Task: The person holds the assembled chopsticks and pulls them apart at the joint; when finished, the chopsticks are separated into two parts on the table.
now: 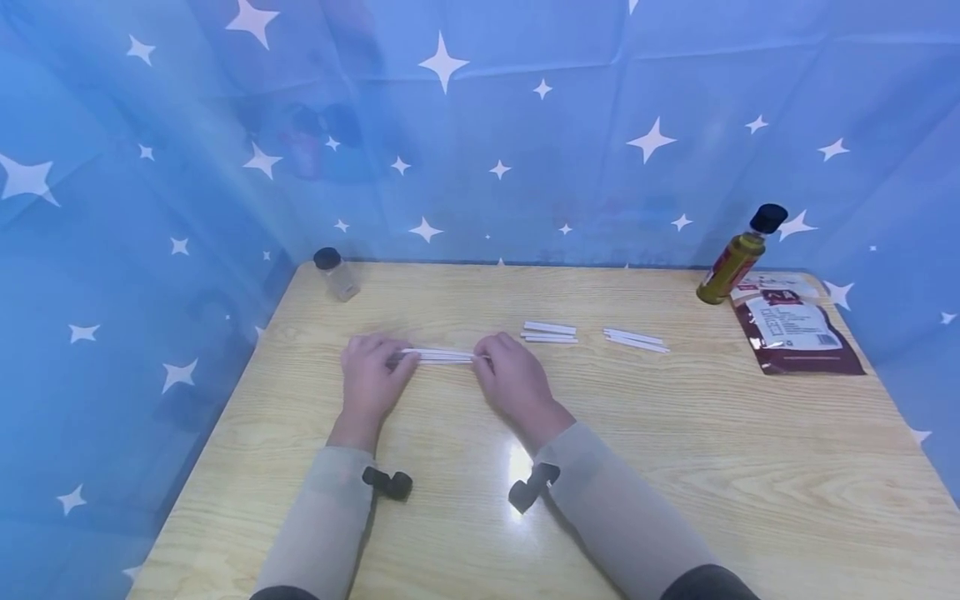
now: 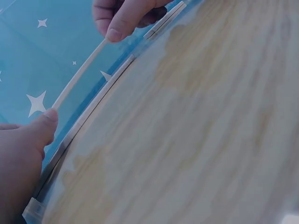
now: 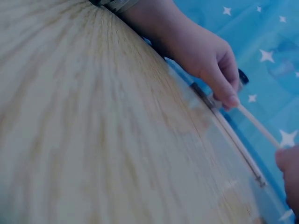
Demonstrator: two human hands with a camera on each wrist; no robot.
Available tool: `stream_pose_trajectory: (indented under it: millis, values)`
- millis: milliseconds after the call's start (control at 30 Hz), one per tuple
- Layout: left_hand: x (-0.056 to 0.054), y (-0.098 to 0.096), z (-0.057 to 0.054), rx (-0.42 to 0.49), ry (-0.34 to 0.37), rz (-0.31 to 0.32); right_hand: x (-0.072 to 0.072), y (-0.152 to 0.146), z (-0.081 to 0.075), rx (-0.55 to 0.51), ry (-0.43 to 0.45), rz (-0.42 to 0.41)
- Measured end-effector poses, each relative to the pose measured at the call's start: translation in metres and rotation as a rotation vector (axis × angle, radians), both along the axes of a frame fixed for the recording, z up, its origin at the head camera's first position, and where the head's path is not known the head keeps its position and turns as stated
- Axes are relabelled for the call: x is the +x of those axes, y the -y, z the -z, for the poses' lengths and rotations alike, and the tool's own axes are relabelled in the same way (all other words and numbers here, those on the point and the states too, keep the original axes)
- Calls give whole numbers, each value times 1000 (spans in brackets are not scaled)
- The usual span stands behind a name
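Observation:
My left hand (image 1: 371, 377) pinches one end of a thin white stick (image 2: 79, 77) between thumb and fingers. At its other end my right hand (image 1: 517, 377) pinches the same stick. Raised slightly above the table, it runs straight between the two hands. Below it, more thin white sticks (image 2: 105, 93) lie on the tabletop. To the right of my right hand, two small groups of white sticks (image 1: 551, 338) and white sticks (image 1: 636, 340) lie apart from each other. What the sticks are made of cannot be told.
A small clear jar with a black lid (image 1: 339, 275) stands at the back left of the wooden table (image 1: 712, 467). Back right are a dark-capped bottle of yellow-green liquid (image 1: 731, 267) and a maroon packet (image 1: 798, 329). A blue starred curtain (image 1: 450, 150) hangs behind.

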State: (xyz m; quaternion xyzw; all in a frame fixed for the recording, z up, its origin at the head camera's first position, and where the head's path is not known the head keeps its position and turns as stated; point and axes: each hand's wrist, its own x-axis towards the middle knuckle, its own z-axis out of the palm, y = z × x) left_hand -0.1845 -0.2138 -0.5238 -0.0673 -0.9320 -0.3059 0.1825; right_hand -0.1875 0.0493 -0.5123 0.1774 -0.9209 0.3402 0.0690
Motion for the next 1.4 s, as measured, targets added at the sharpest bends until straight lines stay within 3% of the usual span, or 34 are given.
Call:
stream_pose_trajectory:
  millis: [167,467,833,1233,1400]
  values:
    - [2,-2,-1,-24,-61,-16,2,-4,3,-21,-40,3]
    - [2,-12,-1,-56,-130,16,1,-12,3,-91,-64,43]
    - [1,-31,2,-90,-149,29,-3,-31,6,-106,-106,75]
    - [-1,-60,2,-86,-192,81,2,-62,4,-40,-88,108]
    - [-4,-78,2,-108,-179,101,5,-80,3,-77,-107,124]
